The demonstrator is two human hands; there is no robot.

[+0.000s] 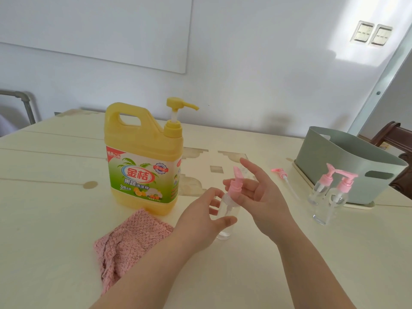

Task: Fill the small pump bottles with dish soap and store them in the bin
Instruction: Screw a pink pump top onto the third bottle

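A small clear pump bottle (pixel 226 211) with a pink pump top stands at the table's middle. My left hand (pixel 200 219) wraps around its body, thumb in front. My right hand (pixel 258 195) grips the pink pump collar with thumb and fingers, index finger raised. The big yellow dish soap jug (pixel 142 157) with a pump stands behind and to the left. Two more clear bottles with pink pumps (pixel 321 188) (pixel 334 201) stand in front of the grey-green bin (pixel 347 166) at the right. A loose pink pump with its tube (pixel 284 177) lies on the table.
A pink towel (pixel 129 239) lies crumpled at the front left, beside the jug. The cream table (pixel 55 197) reaches to the wall. A dark wooden chair (pixel 392 139) stands behind the bin at the right edge.
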